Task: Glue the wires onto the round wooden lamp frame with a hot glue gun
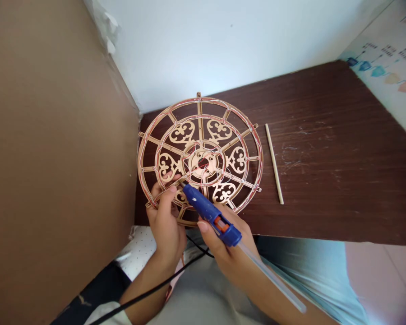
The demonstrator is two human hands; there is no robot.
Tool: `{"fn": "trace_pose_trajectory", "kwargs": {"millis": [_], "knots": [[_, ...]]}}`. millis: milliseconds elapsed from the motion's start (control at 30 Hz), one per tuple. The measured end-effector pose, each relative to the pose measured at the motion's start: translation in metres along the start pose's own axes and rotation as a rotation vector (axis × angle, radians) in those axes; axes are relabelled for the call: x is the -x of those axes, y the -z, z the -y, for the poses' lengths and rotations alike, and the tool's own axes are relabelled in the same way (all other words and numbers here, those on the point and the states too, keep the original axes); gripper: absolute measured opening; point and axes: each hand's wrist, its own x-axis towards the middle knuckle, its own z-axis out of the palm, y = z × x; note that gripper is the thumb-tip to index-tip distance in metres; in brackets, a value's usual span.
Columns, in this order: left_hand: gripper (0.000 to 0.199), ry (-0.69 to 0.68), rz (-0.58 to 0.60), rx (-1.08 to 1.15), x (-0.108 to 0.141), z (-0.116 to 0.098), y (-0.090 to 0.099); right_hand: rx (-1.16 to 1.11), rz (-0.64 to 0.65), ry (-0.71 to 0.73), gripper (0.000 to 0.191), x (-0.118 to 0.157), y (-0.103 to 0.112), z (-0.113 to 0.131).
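Landmark: round frame (200, 121), on the table (325, 180). My left hand (165, 212) grips its near-left edge. My right hand (228, 230) holds the glue gun (206, 207), nozzle at the frame's near-left spoke. Stick (274, 162) right of frame.

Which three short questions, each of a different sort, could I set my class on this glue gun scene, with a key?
1. True or false: a pale stick lies on the table, to the right of the round frame.
2. What does the left hand hold? (a) the pale stick (b) the round frame (c) a pair of scissors
3. Fill in: the right hand holds a blue glue gun with a clear ____ sticking out of its back.

Key: 1 true; 2 b; 3 glue stick.
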Motion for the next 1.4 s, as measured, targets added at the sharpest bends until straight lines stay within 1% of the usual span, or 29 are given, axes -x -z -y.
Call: {"fn": "trace_pose_trajectory", "kwargs": {"millis": [200, 367, 433, 600, 733, 867, 1000, 1167, 1233, 1300, 1400], "knots": [[0.022, 0.016, 0.001, 0.007, 0.0, -0.001, 0.0, -0.027, 0.014, -0.022, 0.032, 0.001, 0.001, 0.001], [0.021, -0.002, -0.01, -0.035, 0.0, -0.003, 0.0, 0.044, 0.008, 0.057, 0.032, -0.003, 0.002, 0.002], [0.021, -0.002, -0.007, -0.039, 0.0, -0.004, 0.0, 0.065, 0.009, 0.067, 0.033, -0.004, 0.002, 0.003], [0.024, 0.024, -0.003, -0.022, 0.001, -0.003, 0.0, 0.038, -0.008, 0.006, 0.031, -0.003, 0.001, 0.005], [0.022, 0.019, -0.001, -0.026, 0.002, -0.004, -0.001, 0.007, -0.024, 0.0, 0.03, -0.001, 0.0, 0.004], [0.023, 0.026, -0.005, -0.023, 0.002, -0.005, 0.0, -0.004, -0.02, 0.005, 0.032, -0.002, 0.002, 0.004], [0.026, 0.066, -0.014, -0.016, 0.002, -0.005, 0.001, -0.001, -0.015, -0.025, 0.034, -0.003, 0.004, 0.006], [0.028, 0.062, -0.011, -0.034, 0.004, -0.007, 0.002, -0.015, 0.024, -0.049, 0.037, -0.004, 0.005, 0.009], [0.029, 0.079, -0.012, -0.04, 0.004, -0.007, 0.003, -0.031, 0.018, -0.054, 0.037, -0.003, 0.005, 0.01], [0.03, 0.112, -0.012, -0.035, 0.002, -0.007, 0.004, -0.048, 0.011, -0.04, 0.037, -0.001, 0.005, 0.01], [0.029, 0.145, -0.009, -0.017, -0.003, -0.004, 0.007, -0.049, -0.01, 0.027, 0.039, 0.003, 0.006, 0.008]]}}
